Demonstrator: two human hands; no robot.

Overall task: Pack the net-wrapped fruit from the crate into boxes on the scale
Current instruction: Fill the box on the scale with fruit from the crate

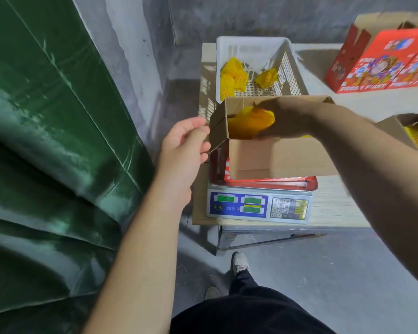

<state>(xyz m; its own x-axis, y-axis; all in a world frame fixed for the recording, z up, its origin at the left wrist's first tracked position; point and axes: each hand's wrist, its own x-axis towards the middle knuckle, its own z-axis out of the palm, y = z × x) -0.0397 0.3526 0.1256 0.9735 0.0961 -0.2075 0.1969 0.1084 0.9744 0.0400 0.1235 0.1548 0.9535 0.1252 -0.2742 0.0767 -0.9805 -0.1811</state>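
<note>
Right hand (287,119) is inside the open box (275,155) on the scale (258,206), fingers curled round a yellow netted fruit (250,125) and holding it just below the box's far wall. I can't make out each fingertip, the hand is dark and a bit blurred there. Left hand (185,141) is at the box's left flap (217,127), thumb and forefinger pinching its edge, the other fingers loosely curled beneath (the flap stands up and leans outward). The near flap is folded down toward me, plain brown inside.

Behind the box sits the white crate (256,47), and I see more netted fruit in it: a cluster (233,77) against its left wall and one piece (267,77) apart toward the right. The scale's green displays are lit, digits too blurred to read. Box and scale rest on a low bench (336,203).

To the right, a red printed carton (384,63) lies on the table, and at the far right edge another brown box (413,133) shows yellow netting inside. A green tarp (46,141) fills my left side
</note>
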